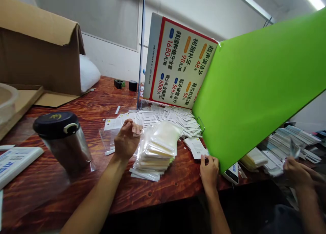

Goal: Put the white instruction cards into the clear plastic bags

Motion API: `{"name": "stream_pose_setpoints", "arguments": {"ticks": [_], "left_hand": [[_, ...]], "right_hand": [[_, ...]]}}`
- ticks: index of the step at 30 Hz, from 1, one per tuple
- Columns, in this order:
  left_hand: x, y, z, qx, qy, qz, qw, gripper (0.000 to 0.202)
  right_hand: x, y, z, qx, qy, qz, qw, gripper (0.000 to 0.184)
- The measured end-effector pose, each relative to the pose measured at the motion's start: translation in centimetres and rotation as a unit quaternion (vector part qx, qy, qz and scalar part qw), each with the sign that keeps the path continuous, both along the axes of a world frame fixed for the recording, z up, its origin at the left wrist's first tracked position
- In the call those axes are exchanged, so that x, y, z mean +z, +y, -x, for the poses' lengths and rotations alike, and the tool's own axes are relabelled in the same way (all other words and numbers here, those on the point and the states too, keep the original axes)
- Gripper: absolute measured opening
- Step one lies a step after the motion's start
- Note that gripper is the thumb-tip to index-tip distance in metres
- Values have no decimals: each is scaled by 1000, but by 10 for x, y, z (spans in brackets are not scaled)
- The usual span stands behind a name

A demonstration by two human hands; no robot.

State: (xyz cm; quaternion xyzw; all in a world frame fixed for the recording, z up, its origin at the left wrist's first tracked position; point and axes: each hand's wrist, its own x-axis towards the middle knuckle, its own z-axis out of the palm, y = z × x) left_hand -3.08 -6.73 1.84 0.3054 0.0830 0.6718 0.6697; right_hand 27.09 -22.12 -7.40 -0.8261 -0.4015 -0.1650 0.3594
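My left hand is raised beside a tall pile of clear plastic sleeves, its fingers curled inward. Whatever is between those fingertips, if anything, is too small to make out. A loose clear sleeve lies on the table to the left of that hand. My right hand has its fingertips closed at the near corner of a small stack of white printed cards, next to the lower edge of a green board. Behind the sleeves, many white cards are scattered in a heap.
A steel tumbler with a black lid stands at left, before an open cardboard box. A printed price board stands behind the cards. On the right, past the green board, a co-worker's hands hold something clear near stacked packs.
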Motion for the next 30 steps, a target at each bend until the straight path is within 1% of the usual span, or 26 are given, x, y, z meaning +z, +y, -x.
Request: {"name": "stream_pose_setpoints", "arguments": {"ticks": [1,3,5,8,10,13,16,19,21,22,24,26,28,30], "left_hand": [[1,0,1,-26,-1,10,1000,9],[-1,1,3,-55,20,30,998,11],[-5,4,1,-74,56,55,994,11],[-9,8,-1,-85,90,84,989,13],[-10,8,-1,-79,84,83,990,16],[-8,6,4,-60,45,59,995,16],[-5,3,13,-21,-4,35,999,10],[-5,2,20,14,-40,19,999,13],[-7,2,22,12,-49,10,999,14],[-9,2,21,-1,-45,7,999,14],[-12,4,18,-39,-19,13,999,15],[-13,6,12,-67,25,37,997,18],[-14,8,5,-60,68,62,994,24],[-14,10,0,-33,102,71,992,29]], "right_hand": [[1,0,0,0,0,-6,1000,44],[2,1,-1,6,0,-20,1000,41],[2,1,0,10,6,-27,1000,40],[3,2,1,-6,14,-24,1000,42],[4,1,3,-15,13,-31,999,44],[8,0,7,-9,18,-51,998,48],[12,-1,10,8,25,-69,997,52],[14,-2,10,29,33,-95,994,53],[13,-3,6,42,59,-113,991,55],[10,-3,3,47,76,-119,989,56],[5,-4,-4,53,108,-126,985,56],[-2,-4,-12,61,148,-136,978,56],[-6,-4,-18,77,209,-150,963,57],[-7,-5,-20,96,272,-164,943,58]]}}
